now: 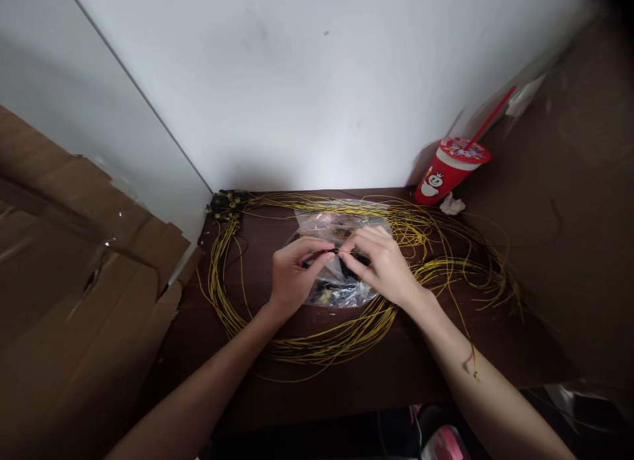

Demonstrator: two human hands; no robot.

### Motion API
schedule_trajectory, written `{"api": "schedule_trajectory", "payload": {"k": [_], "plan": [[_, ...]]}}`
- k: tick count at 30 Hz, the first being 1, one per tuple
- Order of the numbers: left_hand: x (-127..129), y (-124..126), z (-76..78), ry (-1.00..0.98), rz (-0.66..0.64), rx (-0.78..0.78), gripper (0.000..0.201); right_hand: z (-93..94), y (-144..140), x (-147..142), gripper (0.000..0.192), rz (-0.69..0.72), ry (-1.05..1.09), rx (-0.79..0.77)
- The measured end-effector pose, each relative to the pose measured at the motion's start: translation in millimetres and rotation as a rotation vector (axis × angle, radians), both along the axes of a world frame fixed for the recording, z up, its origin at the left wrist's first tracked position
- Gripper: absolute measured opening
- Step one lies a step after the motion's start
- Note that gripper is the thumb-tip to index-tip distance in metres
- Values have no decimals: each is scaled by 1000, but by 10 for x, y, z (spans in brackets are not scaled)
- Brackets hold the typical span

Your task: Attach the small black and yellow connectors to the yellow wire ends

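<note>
My left hand (298, 268) pinches a small black piece (335, 251) between thumb and fingertips; it looks like a connector, but its detail is too small to tell. From the other side my right hand (377, 259) closes thumb and finger at the piece's right end, where a thin wire seems to be gripped. Both hands meet above a clear plastic bag (317, 297) that holds dark and yellowish small parts. Around the bag curves a loose bundle of yellow wires (337, 344). At its far left end sit several black connectors (228, 202).
A red and white cup (438, 176) with a red straw stands at the back right, beside a crumpled tissue (452, 204). Cardboard (99, 262) rises on the left, and a brown panel (559, 202) on the right. The white wall (317, 103) closes off the dark table (297, 400).
</note>
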State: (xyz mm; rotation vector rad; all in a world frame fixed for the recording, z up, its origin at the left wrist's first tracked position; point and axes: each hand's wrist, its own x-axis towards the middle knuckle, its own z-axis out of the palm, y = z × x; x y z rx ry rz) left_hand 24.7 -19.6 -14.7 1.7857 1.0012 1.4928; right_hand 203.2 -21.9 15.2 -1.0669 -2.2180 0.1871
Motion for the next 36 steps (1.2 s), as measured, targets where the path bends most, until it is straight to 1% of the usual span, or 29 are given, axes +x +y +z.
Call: {"api": "schedule_trajectory", "payload": {"k": [5,9,12,18,26,28,33,36], "plan": [[8,-3,-1,10,15,10,9,-5,-6,-23,15,-18,1,-10],[9,7,1,2,15,-8,9,-9,-5,-25,11,-32,36,-70],[7,14,0,-11,20,-21,10,3,2,-12,9,-54,55,-85],[4,7,-6,-33,13,-25,11,14,6,5,16,-36,51,-71],[0,0,-18,58,15,38,10,-17,-11,-39,16,-47,8,-59],[5,-3,-17,51,18,22,10,-21,-13,-43,16,-53,12,-70],[15,7,-13,-33,-4,-57,11,0,-1,-13,9,-66,72,-103],[9,19,-14,-59,12,-87,10,17,9,10,12,-68,66,-100]]}}
